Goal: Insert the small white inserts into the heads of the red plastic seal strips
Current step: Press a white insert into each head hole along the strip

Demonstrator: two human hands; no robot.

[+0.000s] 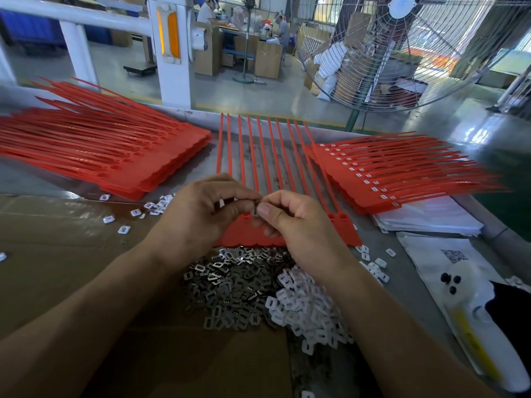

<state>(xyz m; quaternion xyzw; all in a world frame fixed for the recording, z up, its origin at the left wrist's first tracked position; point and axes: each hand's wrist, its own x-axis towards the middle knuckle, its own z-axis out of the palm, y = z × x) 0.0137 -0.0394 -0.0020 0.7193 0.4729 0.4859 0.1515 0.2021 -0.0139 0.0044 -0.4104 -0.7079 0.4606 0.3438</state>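
Both hands meet over the near end of the middle red seal strip sheet [287,238]. The left hand [201,214] and the right hand [290,222] pinch together one small piece [255,211] between thumbs and forefingers, just above the row of heads. This piece looks grey and metallic, perhaps a clip being joined to a white insert, but it is too small to tell.

To do this step well, I think the piece must be held square to the head's opening and pushed straight in, without tilt, while the other hand holds the sheet flat.

The hands hide most of the heads, so I cannot see which are already filled. At 6 o'clock from the hands lies a pile of grey metal clips [230,288], and at 5 o'clock the pile of white inserts [307,305]. At 10 o'clock is a stack of strips with empty heads [109,156]; at 2 o'clock a stack with white inserts fitted [373,179], blurred at its far end.
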